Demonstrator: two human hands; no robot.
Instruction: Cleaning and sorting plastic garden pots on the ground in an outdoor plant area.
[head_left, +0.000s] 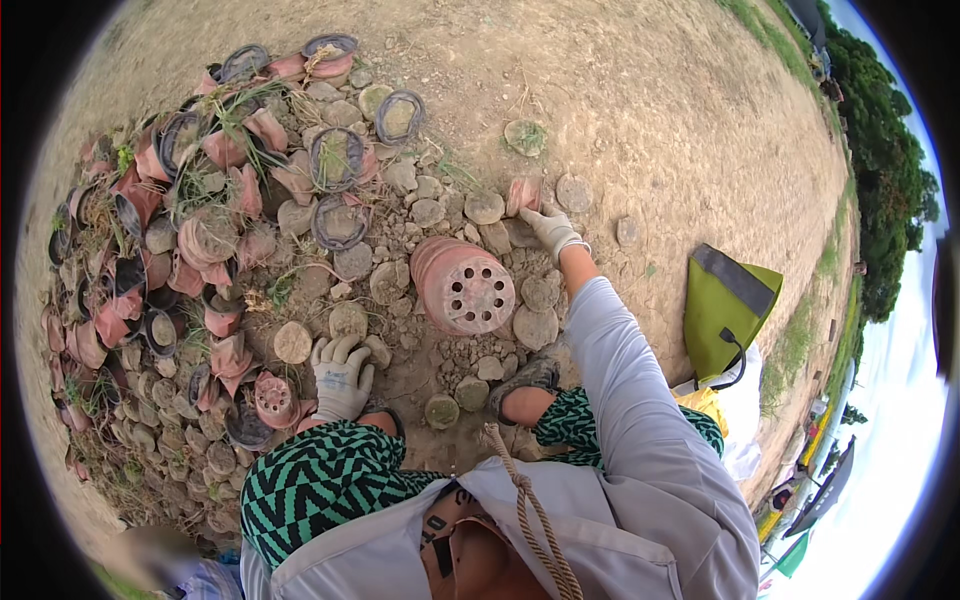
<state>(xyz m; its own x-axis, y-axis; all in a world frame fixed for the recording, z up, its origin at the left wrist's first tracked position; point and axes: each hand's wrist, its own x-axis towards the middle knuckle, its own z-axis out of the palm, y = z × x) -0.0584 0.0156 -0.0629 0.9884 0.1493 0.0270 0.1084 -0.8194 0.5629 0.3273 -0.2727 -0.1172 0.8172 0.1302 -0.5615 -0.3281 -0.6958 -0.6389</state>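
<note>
My right hand (553, 229), in a pale work glove, is stretched out ahead with its fingers at the lower edge of a small reddish plastic pot (523, 193). They appear to grip it. My left hand (341, 381), also gloved, rests low near my knee with its fingers apart and nothing in them. Just beyond its fingertips lie a round soil clod (348, 319) and a pale disc-shaped clod (292, 343). Between my hands a stack of reddish plastic pots (463, 286) lies on its side, its holed base towards me. A small holed pot (274, 399) sits left of my left hand.
A heap of crumpled reddish pots (214, 232), dry grass and soil clods spreads to the left. Black-rimmed pots (337, 157) lie at its near-right edge. A green bag (727, 311) stands at right beside white sacking (742, 442). Part of another person (210, 581) shows at lower left.
</note>
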